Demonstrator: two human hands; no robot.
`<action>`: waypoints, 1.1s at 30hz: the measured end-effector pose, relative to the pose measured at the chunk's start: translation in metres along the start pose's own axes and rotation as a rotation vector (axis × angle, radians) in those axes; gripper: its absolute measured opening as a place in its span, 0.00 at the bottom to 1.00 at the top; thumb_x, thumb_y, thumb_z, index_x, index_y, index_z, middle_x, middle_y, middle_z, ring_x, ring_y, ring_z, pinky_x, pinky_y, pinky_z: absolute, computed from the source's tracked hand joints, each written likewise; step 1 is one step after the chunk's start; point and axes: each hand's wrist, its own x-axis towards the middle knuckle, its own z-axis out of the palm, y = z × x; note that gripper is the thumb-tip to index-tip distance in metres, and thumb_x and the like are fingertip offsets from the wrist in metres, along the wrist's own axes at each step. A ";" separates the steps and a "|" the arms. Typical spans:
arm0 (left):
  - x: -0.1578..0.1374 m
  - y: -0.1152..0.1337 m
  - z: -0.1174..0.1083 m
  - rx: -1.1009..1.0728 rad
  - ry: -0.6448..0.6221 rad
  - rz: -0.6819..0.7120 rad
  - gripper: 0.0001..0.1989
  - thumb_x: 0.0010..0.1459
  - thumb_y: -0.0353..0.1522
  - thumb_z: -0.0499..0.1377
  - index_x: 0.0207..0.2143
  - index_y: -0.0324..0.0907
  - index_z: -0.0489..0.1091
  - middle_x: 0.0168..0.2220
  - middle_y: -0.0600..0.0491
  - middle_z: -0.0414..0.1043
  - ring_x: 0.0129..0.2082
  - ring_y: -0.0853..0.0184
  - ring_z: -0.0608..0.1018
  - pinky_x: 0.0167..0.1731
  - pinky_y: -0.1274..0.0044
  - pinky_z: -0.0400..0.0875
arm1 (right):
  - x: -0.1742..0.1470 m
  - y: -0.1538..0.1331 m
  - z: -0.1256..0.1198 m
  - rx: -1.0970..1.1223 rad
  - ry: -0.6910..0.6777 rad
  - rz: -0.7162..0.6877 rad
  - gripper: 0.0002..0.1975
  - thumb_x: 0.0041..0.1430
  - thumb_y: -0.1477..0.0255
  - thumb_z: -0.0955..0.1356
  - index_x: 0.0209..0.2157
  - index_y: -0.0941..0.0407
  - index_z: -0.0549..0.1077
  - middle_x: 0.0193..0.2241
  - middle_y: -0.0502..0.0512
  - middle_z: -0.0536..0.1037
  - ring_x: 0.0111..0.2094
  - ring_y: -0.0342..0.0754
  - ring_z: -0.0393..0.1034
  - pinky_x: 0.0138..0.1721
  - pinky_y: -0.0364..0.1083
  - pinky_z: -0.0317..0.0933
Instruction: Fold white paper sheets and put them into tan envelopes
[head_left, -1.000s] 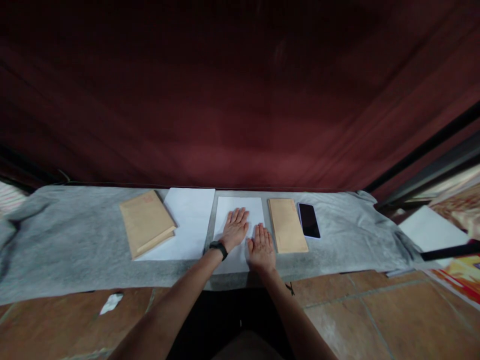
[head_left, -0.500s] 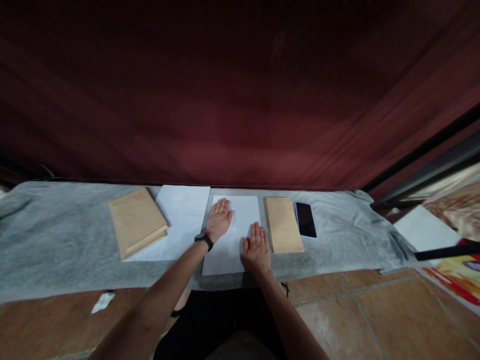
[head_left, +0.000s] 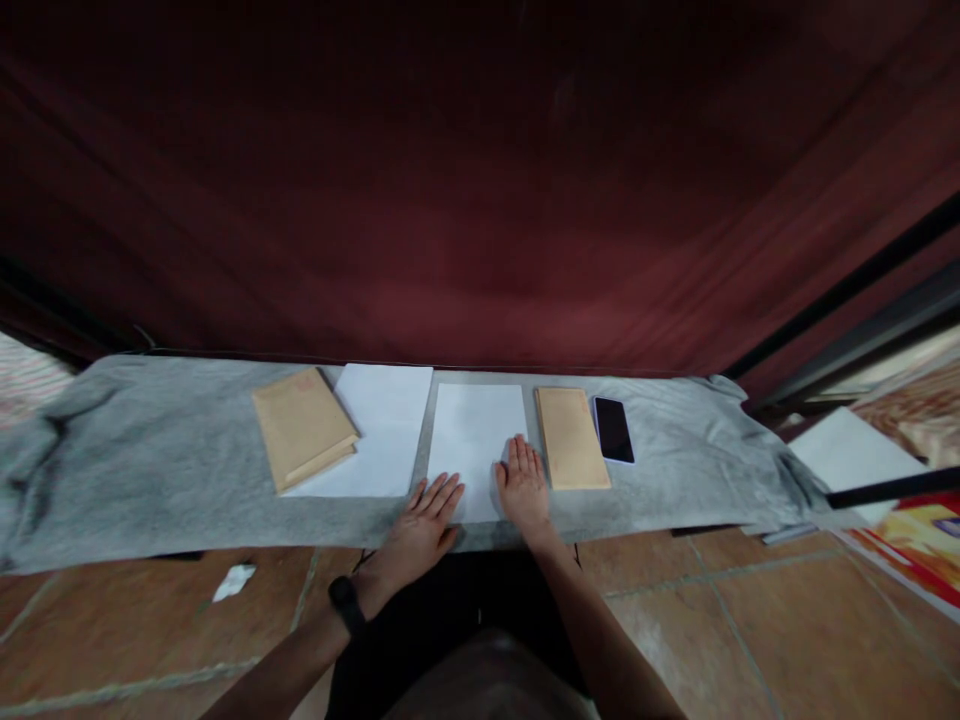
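In front of me a sheet of white paper (head_left: 480, 430) lies flat on a grey cloth (head_left: 187, 510). My left hand (head_left: 427, 525), with a dark band on its wrist, rests open at the sheet's near left corner, fingers a little apart. On the sheet's right edge my right hand (head_left: 523, 485) lies flat, fingers stretched out. Left of the sheet is more white paper (head_left: 394, 420), partly covered by brown envelopes (head_left: 304, 425). Close to my right hand lies a stack of brown envelopes (head_left: 572, 440). Neither hand grips anything.
A phone (head_left: 613, 430) with a dark screen lies right of the envelope stack. Behind the cloth-covered surface hangs a dark red curtain (head_left: 480, 250). A white scrap (head_left: 234, 582) lies on the tiled floor (head_left: 675, 620). Black bars (head_left: 892, 490) and a white board (head_left: 855, 455) stand at the right.
My left hand has drawn back from the upper middle of the sheet to its near left corner. My right hand stays by the right edge. The view has shifted slightly.
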 end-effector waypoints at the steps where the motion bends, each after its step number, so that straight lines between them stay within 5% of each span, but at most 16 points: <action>1: 0.000 -0.002 -0.003 -0.011 -0.013 -0.005 0.28 0.65 0.37 0.53 0.67 0.43 0.58 0.68 0.47 0.58 0.68 0.59 0.60 0.67 0.62 0.52 | -0.002 0.000 -0.002 0.008 -0.009 -0.013 0.27 0.72 0.67 0.58 0.66 0.67 0.58 0.66 0.70 0.61 0.67 0.59 0.56 0.65 0.58 0.53; 9: 0.014 -0.005 -0.027 -0.120 -0.044 -0.011 0.20 0.65 0.27 0.50 0.55 0.45 0.72 0.59 0.49 0.72 0.61 0.62 0.71 0.62 0.64 0.62 | -0.031 0.007 -0.027 0.173 -0.104 -0.107 0.24 0.71 0.68 0.59 0.65 0.60 0.63 0.65 0.65 0.63 0.67 0.56 0.56 0.66 0.60 0.52; 16: 0.004 -0.005 -0.066 -0.372 0.165 -0.143 0.16 0.68 0.35 0.50 0.42 0.44 0.77 0.43 0.50 0.81 0.44 0.62 0.81 0.49 0.69 0.73 | -0.050 0.037 -0.072 0.564 -0.281 -0.193 0.30 0.65 0.56 0.67 0.65 0.51 0.64 0.62 0.59 0.70 0.63 0.55 0.63 0.63 0.59 0.59; 21: 0.016 -0.004 -0.128 -0.634 0.417 -0.307 0.16 0.65 0.44 0.55 0.38 0.45 0.78 0.35 0.53 0.81 0.36 0.64 0.80 0.41 0.75 0.73 | -0.021 0.030 -0.116 0.762 -0.080 -0.042 0.18 0.67 0.58 0.64 0.37 0.54 0.81 0.41 0.58 0.82 0.45 0.54 0.76 0.49 0.53 0.69; 26: 0.042 -0.010 -0.183 -1.006 0.687 -0.399 0.21 0.54 0.47 0.65 0.44 0.42 0.75 0.38 0.53 0.79 0.37 0.65 0.79 0.36 0.77 0.73 | 0.041 0.006 -0.177 0.983 0.188 0.113 0.17 0.63 0.56 0.67 0.35 0.56 0.77 0.27 0.50 0.76 0.29 0.45 0.68 0.32 0.43 0.64; 29: 0.045 -0.012 -0.184 -1.307 0.578 -0.359 0.31 0.51 0.47 0.68 0.53 0.42 0.71 0.40 0.51 0.80 0.38 0.64 0.80 0.38 0.76 0.74 | 0.075 0.000 -0.195 1.062 0.307 0.179 0.17 0.62 0.56 0.67 0.34 0.56 0.75 0.25 0.47 0.72 0.27 0.42 0.63 0.30 0.41 0.59; 33: 0.037 -0.005 -0.155 -1.484 0.264 -0.472 0.28 0.47 0.44 0.71 0.47 0.38 0.75 0.39 0.47 0.81 0.35 0.60 0.81 0.37 0.72 0.75 | 0.106 0.006 -0.181 1.132 0.330 0.248 0.18 0.62 0.56 0.65 0.33 0.57 0.73 0.25 0.46 0.70 0.24 0.41 0.59 0.27 0.40 0.57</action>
